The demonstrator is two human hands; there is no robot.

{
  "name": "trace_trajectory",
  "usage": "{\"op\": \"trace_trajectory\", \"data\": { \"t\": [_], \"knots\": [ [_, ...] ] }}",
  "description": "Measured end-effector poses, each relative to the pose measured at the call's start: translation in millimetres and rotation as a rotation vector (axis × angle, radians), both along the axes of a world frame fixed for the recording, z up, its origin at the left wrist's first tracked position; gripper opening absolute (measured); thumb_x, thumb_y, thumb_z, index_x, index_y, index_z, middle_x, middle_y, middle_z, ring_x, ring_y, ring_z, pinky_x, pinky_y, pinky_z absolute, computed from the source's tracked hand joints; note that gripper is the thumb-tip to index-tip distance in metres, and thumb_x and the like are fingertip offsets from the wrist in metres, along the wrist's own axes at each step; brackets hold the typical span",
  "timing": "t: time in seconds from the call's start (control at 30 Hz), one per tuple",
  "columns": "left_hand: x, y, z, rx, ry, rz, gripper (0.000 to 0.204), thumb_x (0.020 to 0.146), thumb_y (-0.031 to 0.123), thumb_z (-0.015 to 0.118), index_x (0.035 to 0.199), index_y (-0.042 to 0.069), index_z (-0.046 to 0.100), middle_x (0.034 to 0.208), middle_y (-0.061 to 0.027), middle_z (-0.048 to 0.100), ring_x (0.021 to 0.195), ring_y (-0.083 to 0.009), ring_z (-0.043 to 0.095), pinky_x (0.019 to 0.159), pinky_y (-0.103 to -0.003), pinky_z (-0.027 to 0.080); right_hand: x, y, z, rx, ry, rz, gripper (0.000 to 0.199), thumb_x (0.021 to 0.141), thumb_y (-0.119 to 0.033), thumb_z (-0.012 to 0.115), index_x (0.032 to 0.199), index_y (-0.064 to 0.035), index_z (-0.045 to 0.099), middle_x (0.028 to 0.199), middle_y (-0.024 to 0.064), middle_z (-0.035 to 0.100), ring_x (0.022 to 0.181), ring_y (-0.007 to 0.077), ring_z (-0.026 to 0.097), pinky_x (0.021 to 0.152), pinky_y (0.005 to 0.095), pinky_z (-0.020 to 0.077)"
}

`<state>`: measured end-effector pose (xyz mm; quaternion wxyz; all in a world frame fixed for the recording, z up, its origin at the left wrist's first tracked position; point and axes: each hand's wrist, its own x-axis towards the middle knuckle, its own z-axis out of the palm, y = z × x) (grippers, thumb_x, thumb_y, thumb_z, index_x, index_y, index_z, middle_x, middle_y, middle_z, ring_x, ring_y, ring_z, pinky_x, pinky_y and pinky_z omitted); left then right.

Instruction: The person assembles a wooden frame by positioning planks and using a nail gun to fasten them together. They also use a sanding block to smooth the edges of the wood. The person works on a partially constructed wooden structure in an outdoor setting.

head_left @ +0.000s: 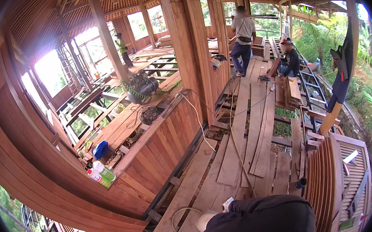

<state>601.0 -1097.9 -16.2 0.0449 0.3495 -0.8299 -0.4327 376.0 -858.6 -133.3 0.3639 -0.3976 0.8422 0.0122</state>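
Dark clothing [259,221] nearest; hands hidden, grip undeterminable; sound work probably needs footing on planks [191,173], clear of looped cable [172,223].

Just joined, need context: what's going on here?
The wearer's hands are out of view. The floor is partly planked. A capped co-worker sits or crouches at a greenish tool; its grip is too small to tell. A second stands beyond, back turned; a third, in yellow-green, stands farther left. Two bottles stand on the low wooden wall.
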Motion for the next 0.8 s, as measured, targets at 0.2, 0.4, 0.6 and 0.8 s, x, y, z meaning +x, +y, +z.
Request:
{"op": "trace_trajectory", "data": {
  "t": [0.2,0.4,0.6,0.8],
  "knots": [
    [22.0,-41.0,-14.3,0.024,-0.028,-0.027,0.030,0.094,0.029,0.059,0.111,0.006,0.067,0.114,-0.0197,0.068,0.105,-0.0353,0.068,0.090,-0.046,0.054,-39.9,-25.2,18.4,0.177,-0.038,-0.135,0.054,0.087,-0.043,0.060,0.128,-0.0077,0.066,0.132,0.0204,0.063,0.116,0.0327,0.066,0.099,0.0450,0.0522],
    [26.8,-82.9,-27.8,0.065,-0.083,-0.075,0.028,0.093,0.029,0.058,0.108,0.007,0.069,0.111,-0.0198,0.069,0.104,-0.0351,0.068,0.088,-0.047,0.054,-6.5,-50.8,-12.7,0.105,-0.281,-0.460,0.047,0.089,-0.043,0.054,0.102,-0.0044,0.078,0.103,0.0147,0.077,0.101,0.0297,0.073,0.091,0.0424,0.0561],
    [9.6,-113.5,-41.3,0.096,-0.183,-0.172,0.027,0.093,0.028,0.058,0.104,0.008,0.070,0.108,-0.0199,0.070,0.102,-0.0349,0.069,0.087,-0.047,0.055,37.3,-73.8,-22.9,0.003,-0.235,-0.475,0.055,0.085,-0.050,0.059,0.115,-0.0061,0.075,0.119,0.0162,0.072,0.113,0.0317,0.068,0.097,0.0436,0.0528],
    [15.0,-147.5,-77.4,0.144,-0.318,-0.329,0.026,0.092,0.028,0.057,0.101,0.008,0.072,0.106,-0.0200,0.071,0.101,-0.0347,0.070,0.085,-0.048,0.055,38.8,-27.5,-64.5,-0.164,-0.016,-0.799,0.046,0.084,-0.050,0.062,0.104,-0.0116,0.077,0.103,0.0162,0.075,0.099,0.0318,0.071,0.089,0.0426,0.0538]
  ]
}}
